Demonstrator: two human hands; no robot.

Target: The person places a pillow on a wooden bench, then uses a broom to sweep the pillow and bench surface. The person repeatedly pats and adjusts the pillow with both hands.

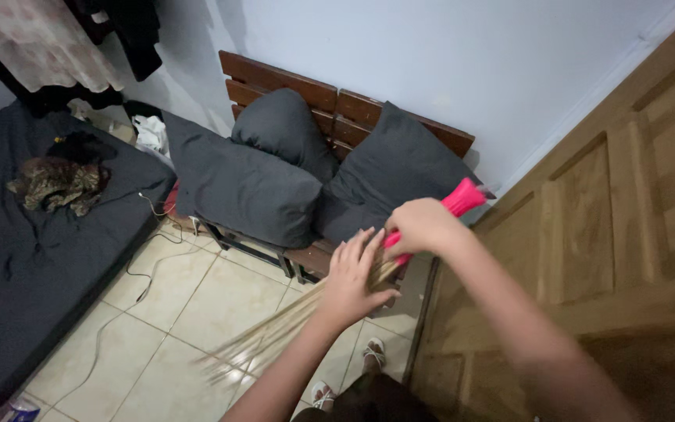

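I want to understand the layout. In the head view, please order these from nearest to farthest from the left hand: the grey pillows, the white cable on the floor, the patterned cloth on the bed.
1. Grey pillows: on the wooden bench, just beyond the left hand.
2. White cable: on the tiles, to the left.
3. Patterned cloth: on the dark bed, far left.

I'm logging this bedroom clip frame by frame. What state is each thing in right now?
Stick broom: held slanted, bristles blurred above the tiled floor.
Right hand: closed around the broom's pink handle.
Left hand: fingers spread, pressed on the bristles near the handle.
Grey pillows: piled on the wooden bench.
Wooden door: cannot tell if shut.
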